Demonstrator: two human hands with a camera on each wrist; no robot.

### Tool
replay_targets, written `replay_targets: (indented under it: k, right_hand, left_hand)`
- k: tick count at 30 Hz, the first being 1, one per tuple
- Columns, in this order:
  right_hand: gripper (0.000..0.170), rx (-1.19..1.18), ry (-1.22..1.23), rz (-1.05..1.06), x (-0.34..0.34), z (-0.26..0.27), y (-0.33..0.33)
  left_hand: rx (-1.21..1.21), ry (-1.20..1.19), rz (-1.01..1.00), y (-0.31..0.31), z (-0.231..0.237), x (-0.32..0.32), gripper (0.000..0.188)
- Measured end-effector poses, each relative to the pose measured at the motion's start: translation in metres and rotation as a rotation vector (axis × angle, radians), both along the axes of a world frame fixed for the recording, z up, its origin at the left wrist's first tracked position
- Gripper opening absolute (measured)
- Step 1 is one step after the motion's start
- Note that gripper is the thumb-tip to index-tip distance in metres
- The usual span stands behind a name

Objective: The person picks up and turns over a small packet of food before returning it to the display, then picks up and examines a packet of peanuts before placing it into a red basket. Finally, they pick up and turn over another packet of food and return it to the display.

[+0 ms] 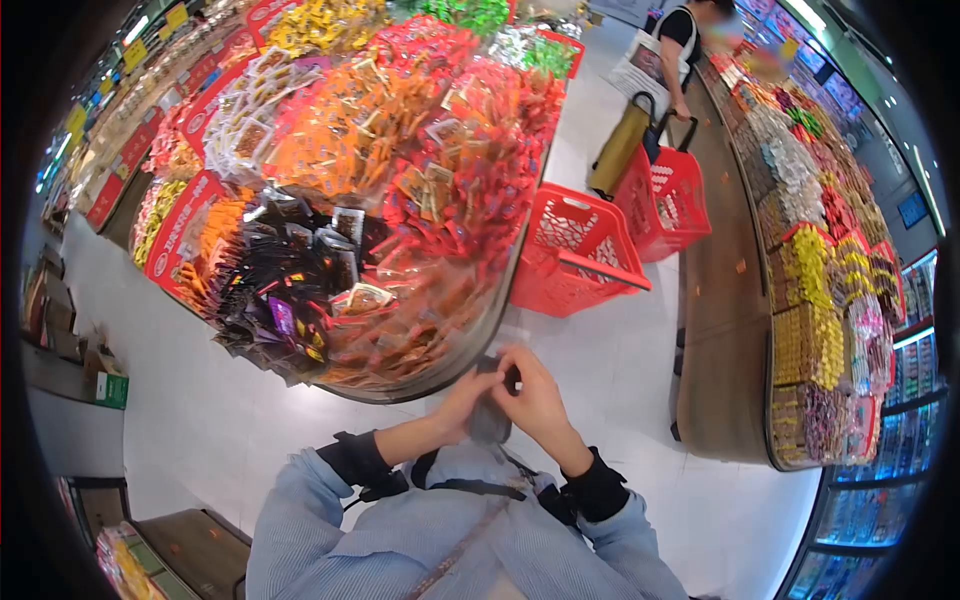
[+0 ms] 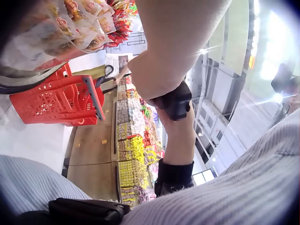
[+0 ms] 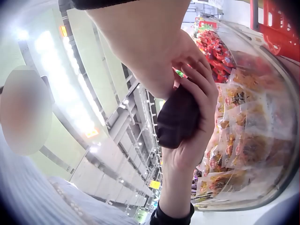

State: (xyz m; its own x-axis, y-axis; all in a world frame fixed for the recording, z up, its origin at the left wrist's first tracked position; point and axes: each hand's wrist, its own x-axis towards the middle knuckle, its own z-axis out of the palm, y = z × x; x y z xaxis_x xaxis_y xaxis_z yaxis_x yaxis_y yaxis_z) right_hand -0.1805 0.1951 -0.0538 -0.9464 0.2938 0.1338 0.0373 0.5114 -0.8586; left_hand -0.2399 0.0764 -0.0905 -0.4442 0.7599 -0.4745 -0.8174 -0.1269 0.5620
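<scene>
Both hands meet in front of the person's waist around a small dark pouch-like item [image 3: 180, 117]; its exact kind I cannot tell. The left hand [image 1: 464, 402] holds it from the side, fingers [image 3: 199, 86] curled over it in the right wrist view. At its upper part, the right hand [image 1: 535, 398] bends thumb and fingers together, leaving a small loop-shaped gap. In the left wrist view, the dark item [image 2: 176, 101] shows past the left hand [image 2: 157, 75], which hides most of the right one. Dark bands circle both wrists.
A rounded display [image 1: 400, 290] heaped with wrapped snacks stands just ahead. Right of it, two red baskets [image 1: 575, 245] [image 1: 665, 205] are on the pale floor [image 1: 200, 350]. Another person [image 1: 680, 50] with a white bag stands beyond. A long snack counter [image 1: 725, 310] runs along the right.
</scene>
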Motion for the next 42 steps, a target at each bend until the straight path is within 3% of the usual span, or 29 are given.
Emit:
replay_targets:
  k: [3, 6, 9, 13, 17, 19, 21, 23, 24, 25, 26, 30, 33, 34, 37, 38, 42]
  right_hand:
    - [0.022, 0.034, -0.03, 0.053, 0.001, -0.013, -0.001]
    - [0.02, -0.08, -0.175, 0.131, 0.001, -0.011, -0.001]
    - [0.018, -0.203, -0.106, 0.264, 0.001, -0.028, 0.001]
    - [0.015, -0.394, -0.157, 0.353, -0.006, -0.049, -0.006]
    - [0.018, -0.344, -0.294, 0.378, -0.017, -0.11, -0.009]
    - [0.021, -0.223, -0.515, 0.575, -0.02, -0.15, -0.015]
    - [0.025, -0.15, -0.583, 0.886, -0.021, -0.203, -0.023]
    - [0.032, -0.158, -0.765, 1.071, -0.025, -0.208, -0.04]
    - [0.042, -0.12, -0.804, 1.186, -0.029, -0.219, -0.047]
    - [0.05, -0.253, -1.017, 1.187, -0.025, -0.276, -0.062]
    - [0.054, -0.259, -1.112, 1.159, -0.026, -0.272, -0.066]
    - [0.059, -0.192, -1.318, 1.106, -0.027, -0.247, -0.074]
    - [0.065, -0.142, -1.332, 1.316, -0.034, -0.215, -0.081]
    - [0.051, -0.153, -1.275, 1.301, -0.034, -0.195, -0.082]
    - [0.029, -0.411, -0.999, 1.523, -0.031, -0.269, -0.086]
    - [0.01, -0.517, -1.016, 1.452, -0.031, -0.239, -0.086]
    - [0.014, -0.333, -0.958, 1.428, -0.042, -0.209, -0.093]
  left_hand:
    - [-0.058, 0.011, 0.008, -0.007, 0.005, 0.001, 0.031]
    - [-0.028, -0.136, -0.144, -0.02, -0.006, -0.005, 0.038]
    - [0.008, -0.144, -0.192, -0.038, -0.017, -0.007, 0.038]
    - [-0.021, 0.077, -0.207, -0.067, -0.036, -0.012, 0.037]
    - [-0.078, -0.032, -0.232, -0.099, -0.059, -0.012, 0.039]
    - [-0.051, 0.067, -0.279, -0.115, -0.082, -0.008, 0.041]
    - [-0.077, 0.173, -0.307, -0.125, -0.084, -0.004, 0.044]
    - [-0.097, 0.233, -0.333, -0.136, -0.096, -0.003, 0.044]
    - [-0.105, 0.22, -0.343, -0.142, -0.114, 0.001, 0.042]
    - [-0.123, 0.205, -0.346, -0.157, -0.137, 0.002, 0.041]
    - [-0.174, 0.292, -0.351, -0.164, -0.158, 0.003, 0.041]
    - [-0.319, 0.257, -0.34, -0.183, -0.2, 0.011, 0.039]
    - [-0.388, 0.327, -0.32, -0.192, -0.219, 0.015, 0.04]
    - [-0.397, 0.317, -0.312, -0.195, -0.223, 0.015, 0.04]
    - [-0.472, 0.224, -0.337, -0.196, -0.214, 0.013, 0.04]
    - [-0.492, 0.184, -0.344, -0.195, -0.21, 0.013, 0.04]
    - [-0.431, 0.268, -0.418, -0.193, -0.213, 0.013, 0.043]
